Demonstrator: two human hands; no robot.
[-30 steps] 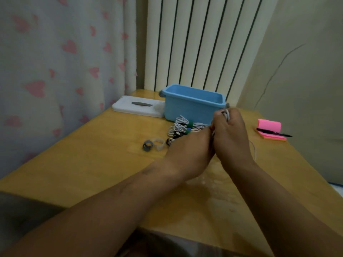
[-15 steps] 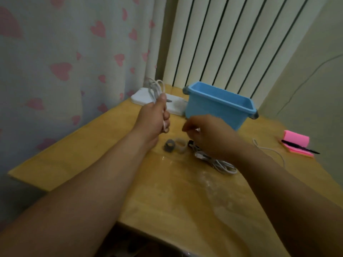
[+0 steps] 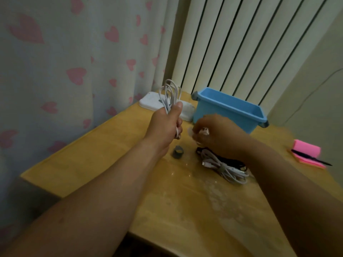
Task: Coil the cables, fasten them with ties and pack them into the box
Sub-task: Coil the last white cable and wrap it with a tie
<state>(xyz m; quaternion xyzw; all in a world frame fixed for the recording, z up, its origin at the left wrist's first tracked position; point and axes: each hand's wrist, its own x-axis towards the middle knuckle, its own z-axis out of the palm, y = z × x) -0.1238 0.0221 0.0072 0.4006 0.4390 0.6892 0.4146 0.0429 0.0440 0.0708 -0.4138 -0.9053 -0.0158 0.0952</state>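
White coil (image 3: 169, 95) left hand (image 3: 164, 125), tie (image 3: 204, 131) right hand (image 3: 219, 136), box (image 3: 222, 115) back edge

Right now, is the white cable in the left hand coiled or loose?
Coiled: the white cable loops bunch above the left hand; no tie visible.

Right hand (image 3: 219, 136) smeared by motion, finger outlines soft; a small pale item (image 3: 205, 130) shows at its curled fingertips, too blurred to name. Left hand (image 3: 165, 125): fist covers the middle of the white cable coil (image 3: 169, 95); loops show above, a short run below, ends not seen. Flat white piece (image 3: 148, 101) behind that fist, partly covered by hand and coil. Blue box (image 3: 228, 110): floor hidden by its near wall, near lower corner behind the right hand. Black cable (image 3: 233, 162) runs under the right wrist, extent unclear. Grey ring (image 3: 178, 152) on the table (image 3: 111, 154), too small to tell material. Both forearms cut by the bottom edge; table cut at right and bottom
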